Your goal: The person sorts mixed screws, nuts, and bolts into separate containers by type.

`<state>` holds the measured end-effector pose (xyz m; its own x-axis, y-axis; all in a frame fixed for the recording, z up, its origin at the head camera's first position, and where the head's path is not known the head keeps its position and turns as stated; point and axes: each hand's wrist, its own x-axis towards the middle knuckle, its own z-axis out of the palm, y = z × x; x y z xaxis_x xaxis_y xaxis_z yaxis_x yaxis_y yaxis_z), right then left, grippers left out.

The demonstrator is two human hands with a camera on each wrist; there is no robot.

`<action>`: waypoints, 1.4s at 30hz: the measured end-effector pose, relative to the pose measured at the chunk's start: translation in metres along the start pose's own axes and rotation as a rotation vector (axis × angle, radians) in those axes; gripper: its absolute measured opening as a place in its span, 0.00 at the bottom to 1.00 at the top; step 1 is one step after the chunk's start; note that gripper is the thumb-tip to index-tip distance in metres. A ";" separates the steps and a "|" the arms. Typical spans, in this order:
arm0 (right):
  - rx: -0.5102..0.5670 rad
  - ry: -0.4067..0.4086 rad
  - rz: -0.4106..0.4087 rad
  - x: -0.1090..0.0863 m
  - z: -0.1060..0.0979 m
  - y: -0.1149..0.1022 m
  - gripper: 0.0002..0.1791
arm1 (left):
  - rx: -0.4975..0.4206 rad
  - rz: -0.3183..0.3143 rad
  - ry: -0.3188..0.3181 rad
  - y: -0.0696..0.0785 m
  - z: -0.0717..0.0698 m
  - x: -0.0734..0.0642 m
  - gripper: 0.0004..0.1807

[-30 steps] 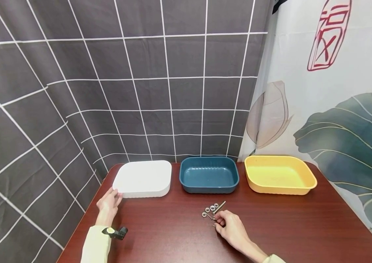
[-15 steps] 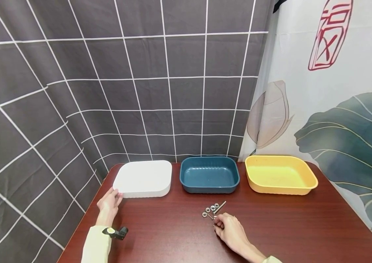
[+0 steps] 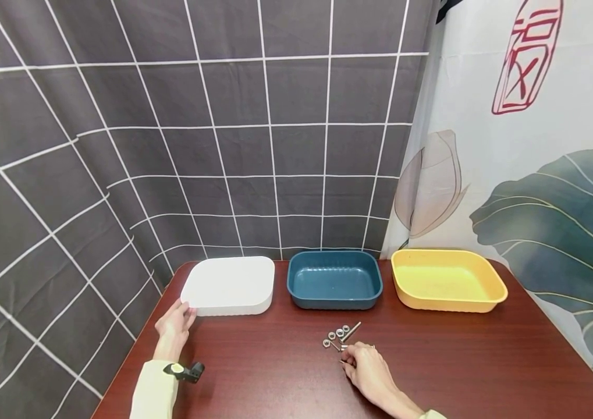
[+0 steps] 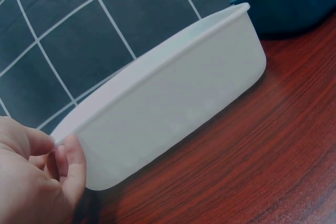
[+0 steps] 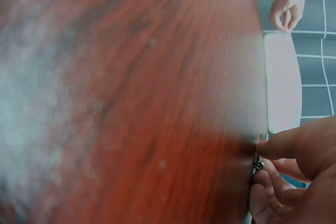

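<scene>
At the left of the head view, my left hand (image 3: 173, 327) pinches the near left corner of a white bin (image 3: 229, 285) at its rim. The left wrist view shows the thumb and fingers on that rim (image 4: 152, 69). My right hand (image 3: 372, 372) is low over the table, its thumb and fingertips closed about a small metal screw (image 5: 258, 165), partly hidden by the fingers. Just beyond these fingertips lie several hex nuts (image 3: 331, 336), a longer bolt (image 3: 351, 331) and a thin small screw (image 3: 335, 345).
A blue bin (image 3: 334, 280) stands right of the white one, and a yellow bin (image 3: 448, 280) farther right. All three line the back of the reddish-brown table (image 3: 254, 372). Behind hang a grey grid-pattern curtain (image 3: 296, 151) and a white leaf-print curtain (image 3: 547, 192).
My right thumb and fingertips have drawn closer together around the small screw, and the hand has shifted slightly. My left hand and the bins stay where they were.
</scene>
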<state>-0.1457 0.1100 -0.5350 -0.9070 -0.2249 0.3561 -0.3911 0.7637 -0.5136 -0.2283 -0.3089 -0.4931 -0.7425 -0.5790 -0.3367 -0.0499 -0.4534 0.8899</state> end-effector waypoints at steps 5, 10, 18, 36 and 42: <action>-0.042 -0.005 -0.015 0.000 0.000 0.001 0.14 | 0.002 -0.002 -0.005 0.001 0.000 -0.001 0.29; -0.039 -0.002 -0.023 0.000 0.001 0.000 0.14 | 0.003 -0.007 -0.006 0.001 -0.001 -0.001 0.29; 0.010 0.016 -0.070 0.001 0.001 -0.002 0.16 | 0.013 -0.010 -0.010 0.001 -0.001 -0.003 0.29; 0.140 0.023 -0.089 0.042 -0.003 -0.023 0.11 | 0.026 0.003 -0.011 0.000 -0.002 -0.001 0.28; 0.181 0.049 -0.152 0.055 0.001 -0.033 0.10 | 0.015 0.000 -0.014 -0.001 -0.002 0.001 0.28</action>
<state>-0.1833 0.0714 -0.4994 -0.8284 -0.2964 0.4754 -0.5485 0.6016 -0.5807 -0.2278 -0.3104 -0.4950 -0.7515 -0.5699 -0.3323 -0.0593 -0.4433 0.8944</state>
